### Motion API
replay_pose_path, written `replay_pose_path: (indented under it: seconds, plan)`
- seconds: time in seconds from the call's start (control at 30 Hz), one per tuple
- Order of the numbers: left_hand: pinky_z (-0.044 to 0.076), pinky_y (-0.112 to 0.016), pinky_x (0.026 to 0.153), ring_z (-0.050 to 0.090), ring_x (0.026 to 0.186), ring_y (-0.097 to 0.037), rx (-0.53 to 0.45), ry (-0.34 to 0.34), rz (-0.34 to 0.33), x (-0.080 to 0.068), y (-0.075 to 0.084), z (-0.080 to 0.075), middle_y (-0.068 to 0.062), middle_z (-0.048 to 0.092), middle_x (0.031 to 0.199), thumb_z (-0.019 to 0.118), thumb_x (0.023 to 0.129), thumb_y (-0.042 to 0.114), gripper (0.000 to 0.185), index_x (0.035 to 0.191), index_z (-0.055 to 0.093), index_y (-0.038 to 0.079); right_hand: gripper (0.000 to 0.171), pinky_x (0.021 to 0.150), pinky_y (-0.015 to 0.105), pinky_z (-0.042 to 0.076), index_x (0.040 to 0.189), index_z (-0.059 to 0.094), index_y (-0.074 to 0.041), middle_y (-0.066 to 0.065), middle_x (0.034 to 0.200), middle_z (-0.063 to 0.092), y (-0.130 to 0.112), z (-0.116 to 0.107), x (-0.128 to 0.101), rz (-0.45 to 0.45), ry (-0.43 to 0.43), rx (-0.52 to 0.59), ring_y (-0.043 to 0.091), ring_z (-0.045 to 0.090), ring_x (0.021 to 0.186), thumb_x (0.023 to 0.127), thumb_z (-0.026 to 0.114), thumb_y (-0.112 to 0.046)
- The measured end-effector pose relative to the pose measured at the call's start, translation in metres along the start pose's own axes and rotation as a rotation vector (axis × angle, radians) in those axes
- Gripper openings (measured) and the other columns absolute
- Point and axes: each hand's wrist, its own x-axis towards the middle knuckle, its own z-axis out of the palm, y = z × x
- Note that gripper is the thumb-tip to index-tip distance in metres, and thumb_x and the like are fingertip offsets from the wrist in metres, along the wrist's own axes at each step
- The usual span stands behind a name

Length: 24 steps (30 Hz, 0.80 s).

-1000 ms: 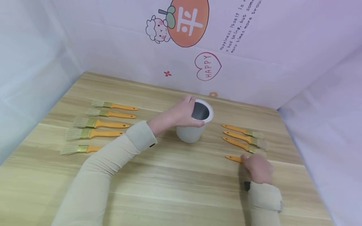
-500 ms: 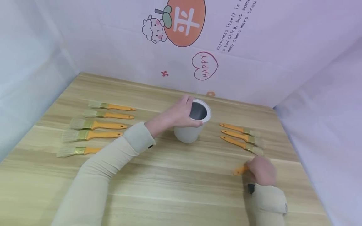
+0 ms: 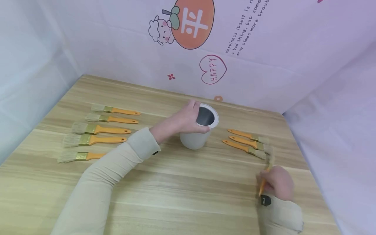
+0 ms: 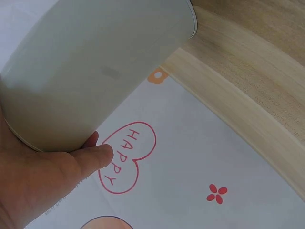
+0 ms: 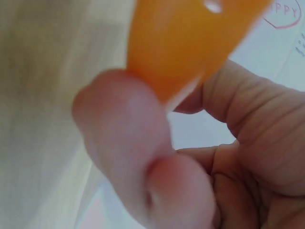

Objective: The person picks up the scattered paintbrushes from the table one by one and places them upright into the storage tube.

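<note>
Held brush's handle blurred (right wrist view), top cut off, bristles smeared

Pale wood-grain worktop, filling the lower frame and meeting white printed walls at the back and sides. At left of frame, five orange-handled brushes lying in a column, bristles pointing left. At centre, a white cylindrical container standing upright. Right of centre, three more orange-handled brushes lying close together, bristles pointing right.
</note>
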Motion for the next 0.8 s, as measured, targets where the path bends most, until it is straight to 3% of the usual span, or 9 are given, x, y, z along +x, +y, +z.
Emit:
replay_pose_path:
  seconds: [0.03, 0.07, 0.1, 0.27, 0.47, 0.7, 0.8]
  plan:
    - [0.04, -0.038, 0.11, 0.039, 0.133, -0.028, -0.002, 0.003, -0.002, 0.0, 0.0, 0.0, -0.02, 0.027, 0.15, 0.066, 0.076, 0.06, 0.107, 0.149, 0.02, -0.004, 0.032, 0.047, 0.03, 0.04, 0.058, 0.06, -0.009, -0.001, 0.049, 0.056, 0.0, -0.002, 0.0, 0.07, -0.001, 0.044, 0.015, 0.053, 0.048, 0.085, 0.057, -0.025]
    - [0.04, -0.038, 0.11, 0.04, 0.133, -0.028, 0.0, 0.004, -0.002, 0.0, 0.0, 0.0, -0.02, 0.027, 0.15, 0.066, 0.076, 0.06, 0.107, 0.149, 0.02, -0.004, 0.033, 0.048, 0.03, 0.04, 0.058, 0.06, -0.009, 0.0, 0.049, 0.056, 0.001, -0.004, 0.001, 0.083, 0.003, 0.038, 0.016, 0.054, 0.049, 0.086, 0.056, -0.025]
    - [0.041, -0.038, 0.109, 0.041, 0.132, -0.028, 0.001, 0.006, -0.002, 0.0, 0.0, 0.0, -0.021, 0.027, 0.149, 0.066, 0.076, 0.06, 0.107, 0.149, 0.02, -0.004, 0.036, 0.05, 0.031, 0.041, 0.058, 0.061, -0.007, 0.0, 0.05, 0.058, 0.0, -0.007, 0.002, 0.174, 0.005, 0.075, 0.017, 0.056, 0.052, 0.086, 0.053, -0.028]
    - [0.042, -0.039, 0.108, 0.042, 0.131, -0.029, -0.003, 0.007, 0.003, -0.001, 0.0, -0.001, -0.021, 0.028, 0.149, 0.066, 0.076, 0.06, 0.107, 0.149, 0.021, -0.005, 0.035, 0.05, 0.034, 0.041, 0.063, 0.063, -0.004, 0.003, 0.052, 0.064, -0.004, -0.014, 0.004, 0.226, 0.073, 0.07, 0.023, 0.062, 0.058, 0.086, 0.053, -0.028]
    - [0.044, -0.038, 0.106, 0.045, 0.127, -0.027, 0.002, 0.002, 0.006, -0.005, 0.0, 0.0, -0.02, 0.03, 0.147, 0.066, 0.076, 0.06, 0.108, 0.149, 0.02, -0.003, 0.036, 0.046, 0.032, 0.035, 0.06, 0.058, -0.003, 0.004, 0.053, 0.063, -0.023, -0.02, 0.001, 0.178, 0.241, 0.064, 0.024, 0.055, 0.053, 0.087, 0.053, -0.026]
    - [0.045, -0.037, 0.103, 0.047, 0.12, -0.025, -0.014, 0.004, 0.005, -0.013, 0.0, 0.0, -0.018, 0.032, 0.144, 0.065, 0.077, 0.059, 0.106, 0.149, 0.02, -0.003, 0.026, 0.051, 0.029, 0.036, 0.076, 0.064, 0.007, 0.021, 0.066, 0.069, -0.07, -0.025, -0.006, 0.018, 0.592, 0.156, 0.032, 0.06, 0.053, 0.085, 0.054, -0.015]
    - [0.046, -0.037, 0.103, 0.047, 0.121, -0.025, -0.017, 0.011, 0.009, -0.012, 0.001, -0.001, -0.018, 0.031, 0.144, 0.065, 0.077, 0.058, 0.105, 0.149, 0.021, -0.003, 0.023, 0.048, 0.022, 0.035, 0.079, 0.065, 0.009, 0.025, 0.072, 0.069, -0.085, -0.024, -0.004, -0.027, 0.671, 0.212, 0.027, 0.059, 0.049, 0.084, 0.055, -0.011]
